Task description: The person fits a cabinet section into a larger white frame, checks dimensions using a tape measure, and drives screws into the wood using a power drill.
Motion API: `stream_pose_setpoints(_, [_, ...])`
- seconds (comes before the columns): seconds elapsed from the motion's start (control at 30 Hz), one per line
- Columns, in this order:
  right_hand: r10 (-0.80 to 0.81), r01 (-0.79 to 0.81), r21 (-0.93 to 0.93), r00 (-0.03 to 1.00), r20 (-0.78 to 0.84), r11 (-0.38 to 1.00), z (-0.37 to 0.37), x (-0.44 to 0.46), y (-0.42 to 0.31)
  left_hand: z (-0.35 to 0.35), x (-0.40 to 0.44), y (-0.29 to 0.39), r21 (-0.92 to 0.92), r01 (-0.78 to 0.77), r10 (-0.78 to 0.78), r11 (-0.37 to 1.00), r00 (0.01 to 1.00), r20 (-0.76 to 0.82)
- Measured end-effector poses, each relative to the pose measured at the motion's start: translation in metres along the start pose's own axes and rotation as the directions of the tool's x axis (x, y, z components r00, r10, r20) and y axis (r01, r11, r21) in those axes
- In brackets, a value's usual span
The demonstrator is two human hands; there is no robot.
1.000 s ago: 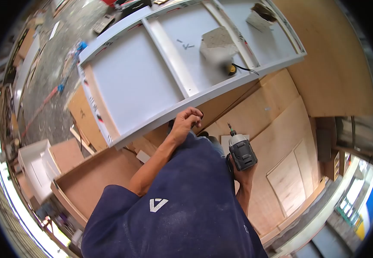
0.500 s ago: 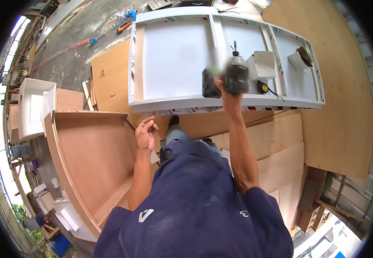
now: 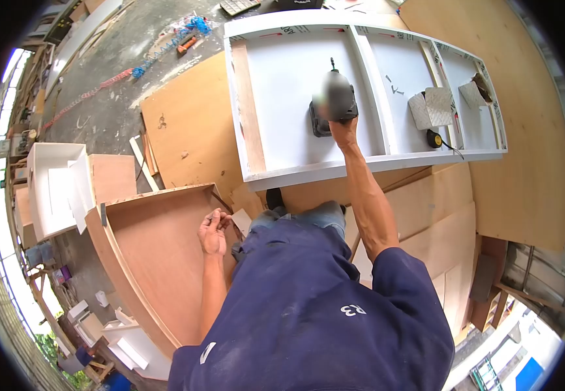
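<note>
My right hand (image 3: 343,131) grips a black cordless drill (image 3: 341,107) by its handle. The drill, partly blurred, is above the left compartment of a white panel frame (image 3: 308,167), its bit pointing away from me. Lower and to the left, my left hand (image 3: 213,233) is over the edge of a brown wooden box (image 3: 158,241), its fingers curled together. Whatever those fingers hold, if anything, is too small to make out. Several small screws (image 3: 394,86) lie in the frame's middle compartment.
A paper-wrapped box (image 3: 430,108) and a yellow tape measure (image 3: 434,139) are at the frame's right side, near an open carton (image 3: 476,91). Plywood sheets (image 3: 191,124) lie beneath. A coiled air hose (image 3: 137,72) crosses the floor; white cabinet boxes (image 3: 57,189) stand left.
The drill in my right hand has moved left, from near the middle divider to over the left compartment. My view has shifted, and the left hand's fingers are more curled.
</note>
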State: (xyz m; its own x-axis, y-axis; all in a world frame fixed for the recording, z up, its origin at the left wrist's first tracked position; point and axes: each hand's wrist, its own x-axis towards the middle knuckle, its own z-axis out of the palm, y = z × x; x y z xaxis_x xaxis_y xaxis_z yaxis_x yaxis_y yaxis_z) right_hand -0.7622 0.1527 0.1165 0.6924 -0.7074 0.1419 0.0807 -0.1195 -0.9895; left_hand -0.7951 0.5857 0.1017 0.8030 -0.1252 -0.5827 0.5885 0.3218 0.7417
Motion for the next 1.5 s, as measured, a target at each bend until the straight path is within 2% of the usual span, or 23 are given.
stream_pose_setpoints(0.17, [-0.01, 0.009, 0.021, 0.998, 0.064, 1.0, -0.011, 0.0, 0.01, -0.011, 0.054, 0.018, 0.07, 0.064, -0.07, 0.996, 0.993, 0.099])
stream_pose_setpoints(0.27, [0.143, -0.11, -0.163, 0.967, 0.209, 0.981, -0.036, -0.005, -0.019, 0.008, 0.08, 0.024, 0.131, 0.021, -0.034, 0.991, 0.994, 0.1])
stream_pose_setpoints(0.3, [0.085, 0.004, -0.341, 0.966, 0.245, 0.94, -0.05, -0.003, -0.017, 0.017, 0.083, 0.026, 0.137, 0.012, -0.027, 0.99, 0.994, 0.105])
stream_pose_setpoints(0.37, [-0.057, 0.134, -0.406, 0.979, 0.196, 0.904, -0.097, -0.001, -0.023, 0.033, 0.083, 0.027, 0.143, 0.002, -0.02, 0.99, 0.992, 0.128])
stream_pose_setpoints(0.4, [-0.123, 0.148, -0.544, 0.989, 0.082, 0.826, -0.131, 0.002, -0.012, 0.039, 0.081, 0.027, 0.157, -0.015, -0.007, 0.988, 0.99, 0.139])
stream_pose_setpoints(0.43, [-0.165, 0.01, -0.673, 0.972, -0.167, 0.739, -0.167, 0.006, 0.012, 0.045, 0.078, 0.027, 0.169, -0.034, 0.009, 0.985, 0.99, 0.144])
stream_pose_setpoints(0.5, [-0.389, -0.155, -0.865, 0.845, -0.366, 0.477, -0.255, 0.013, 0.054, 0.054, 0.072, 0.023, 0.184, -0.044, 0.02, 0.982, 0.992, 0.127])
stream_pose_setpoints(0.53, [-0.358, -0.357, -0.868, 0.804, -0.474, 0.346, -0.279, 0.013, 0.046, 0.056, 0.07, 0.019, 0.223, -0.053, 0.022, 0.973, 0.99, 0.14])
stream_pose_setpoints(0.6, [-0.111, -0.626, -0.763, 0.757, -0.644, 0.158, -0.318, 0.02, 0.044, 0.061, 0.063, 0.014, 0.277, -0.058, 0.018, 0.959, 0.989, 0.144])
stream_pose_setpoints(0.7, [0.078, -0.507, -0.857, 0.862, -0.501, 0.092, -0.346, 0.034, 0.05, 0.077, 0.051, 0.013, 0.305, -0.072, 0.042, 0.95, 0.993, 0.107])
stream_pose_setpoints(0.77, [0.357, -0.389, -0.921, 0.86, -0.364, -0.003, -0.351, 0.04, 0.056, 0.088, 0.047, 0.013, 0.325, -0.07, 0.047, 0.943, 0.996, 0.079])
stream_pose_setpoints(0.93, [0.342, -0.392, -0.908, 0.842, -0.418, -0.147, -0.347, 0.041, 0.063, 0.113, 0.038, 0.014, 0.341, -0.085, 0.048, 0.936, 0.992, 0.116])
stream_pose_setpoints(1.0, [0.089, -0.424, -0.904, 0.904, -0.419, 0.048, -0.34, 0.027, 0.045, 0.117, 0.04, 0.017, 0.303, -0.083, 0.034, 0.949, 0.986, 0.161])
stream_pose_setpoints(1.03, [0.092, -0.427, -0.903, 0.902, -0.422, 0.047, -0.333, 0.018, 0.036, 0.12, 0.042, 0.018, 0.307, -0.081, 0.032, 0.948, 0.986, 0.162])
stream_pose_setpoints(1.07, [-0.159, -0.405, -0.88, 0.879, -0.449, 0.246, -0.324, 0.005, 0.025, 0.123, 0.041, 0.021, 0.285, -0.056, 0.0, 0.957, 0.981, 0.192])
stream_pose_setpoints(1.1, [-0.386, -0.321, -0.845, 0.78, -0.492, 0.429, -0.312, -0.009, 0.015, 0.128, 0.041, 0.024, 0.264, -0.032, -0.028, 0.964, 0.975, 0.22])
stream_pose_setpoints(1.13, [-0.38, -0.325, -0.841, 0.78, -0.497, 0.433, -0.296, -0.026, 0.005, 0.135, 0.04, 0.023, 0.265, -0.035, -0.03, 0.964, 0.971, 0.238])
stream_pose_setpoints(1.2, [-0.191, -0.27, -0.671, 0.827, -0.528, 0.691, -0.256, -0.075, -0.022, 0.148, 0.04, 0.02, 0.385, 0.011, -0.142, 0.923, 0.939, 0.314])
stream_pose_setpoints(1.27, [0.099, -0.287, -0.513, 0.927, -0.362, 0.809, -0.175, -0.121, -0.072, 0.165, 0.033, 0.017, 0.545, -0.012, -0.289, 0.838, 0.838, 0.464])
stream_pose_setpoints(1.33, [0.108, -0.122, -0.532, 0.993, -0.056, 0.838, -0.107, -0.164, -0.083, 0.173, 0.03, 0.009, 0.596, 0.048, -0.433, 0.801, 0.734, 0.523])
stream_pose_setpoints(1.37, [0.207, -0.175, -0.471, 0.978, 0.016, 0.865, -0.075, -0.186, -0.084, 0.17, 0.03, 0.005, 0.603, 0.049, -0.442, 0.796, 0.727, 0.524])
stream_pose_setpoints(1.43, [0.318, -0.264, -0.349, 0.942, 0.106, 0.899, -0.021, -0.216, -0.086, 0.16, 0.037, -0.003, 0.633, -0.017, -0.495, 0.774, 0.608, 0.621])
stream_pose_setpoints(1.5, [0.307, -0.203, -0.467, 0.939, 0.158, 0.861, 0.015, -0.23, -0.089, 0.143, 0.036, -0.001, 0.656, 0.05, -0.559, 0.753, 0.575, 0.598])
